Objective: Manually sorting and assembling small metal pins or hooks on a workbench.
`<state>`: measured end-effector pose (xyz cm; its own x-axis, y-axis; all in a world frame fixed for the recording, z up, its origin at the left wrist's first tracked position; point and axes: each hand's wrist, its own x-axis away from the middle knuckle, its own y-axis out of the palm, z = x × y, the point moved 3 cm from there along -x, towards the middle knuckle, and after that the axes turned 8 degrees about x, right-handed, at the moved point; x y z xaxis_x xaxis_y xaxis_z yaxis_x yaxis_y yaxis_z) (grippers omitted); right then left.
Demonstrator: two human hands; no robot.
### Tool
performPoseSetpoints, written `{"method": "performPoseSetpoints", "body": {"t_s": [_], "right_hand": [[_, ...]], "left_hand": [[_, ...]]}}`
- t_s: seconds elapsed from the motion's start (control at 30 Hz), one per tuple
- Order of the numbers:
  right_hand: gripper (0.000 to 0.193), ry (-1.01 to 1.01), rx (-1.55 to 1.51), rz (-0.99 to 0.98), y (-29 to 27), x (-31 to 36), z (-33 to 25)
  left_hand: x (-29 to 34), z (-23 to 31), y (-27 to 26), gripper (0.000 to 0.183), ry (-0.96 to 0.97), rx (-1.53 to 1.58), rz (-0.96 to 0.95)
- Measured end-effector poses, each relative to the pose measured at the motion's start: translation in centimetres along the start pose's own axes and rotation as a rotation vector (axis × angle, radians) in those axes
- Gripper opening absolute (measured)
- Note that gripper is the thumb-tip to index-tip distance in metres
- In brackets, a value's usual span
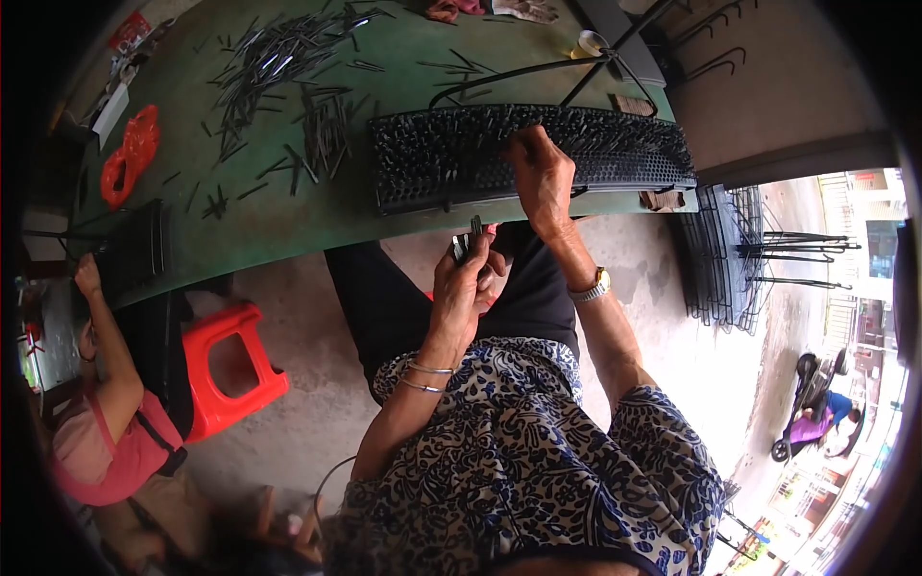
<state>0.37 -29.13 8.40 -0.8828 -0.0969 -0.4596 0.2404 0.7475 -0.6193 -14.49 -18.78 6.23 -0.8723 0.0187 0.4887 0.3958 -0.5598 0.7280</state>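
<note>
A long black perforated rack (pixel 624 173) lies along the front edge of the green table, with many thin dark strips standing in its holes. Bare holes show toward its front right. Over the middle of this rack my right hand (pixel 545 182) is closed, thumb and fingertips pinched together; whatever is between them is too small to make out. Below the table edge, above my lap, my left hand (pixel 465 283) is closed around a small bunch of thin dark strips (pixel 474 233) whose ends stick up past the fingers.
Loose dark strips (pixel 279 62) are heaped on the green table (pixel 288 230). A cup (pixel 588 44) stands behind the rack beside black bent rods. A red plastic bag (pixel 130 158) lies at left. On the floor are a red stool (pixel 235 360), a co-worker (pixel 106 422) beside it, and stacked wire racks (pixel 725 254) at right.
</note>
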Motion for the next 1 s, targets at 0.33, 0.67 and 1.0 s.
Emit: {"method": "performPoseSetpoints", "body": {"t_s": [0.33, 0.67, 1.0], "right_hand": [[0.013, -0.075, 0.314, -0.117, 0.4, -0.4, -0.9], [0.02, 0.092, -0.228, -0.753, -3.2, 3.0, -2.8], [0.01, 0.208, -0.298, -0.622, -4.3, 1.3, -2.5]], "left_hand": [[-0.1, 0.5, 0.2, 0.031, 0.023, -0.009, -0.03], [0.4, 0.6, 1.0, 0.031, 0.004, -0.011, 0.071], [-0.8, 0.2, 0.4, 0.035, 0.036, -0.083, 0.031]]}}
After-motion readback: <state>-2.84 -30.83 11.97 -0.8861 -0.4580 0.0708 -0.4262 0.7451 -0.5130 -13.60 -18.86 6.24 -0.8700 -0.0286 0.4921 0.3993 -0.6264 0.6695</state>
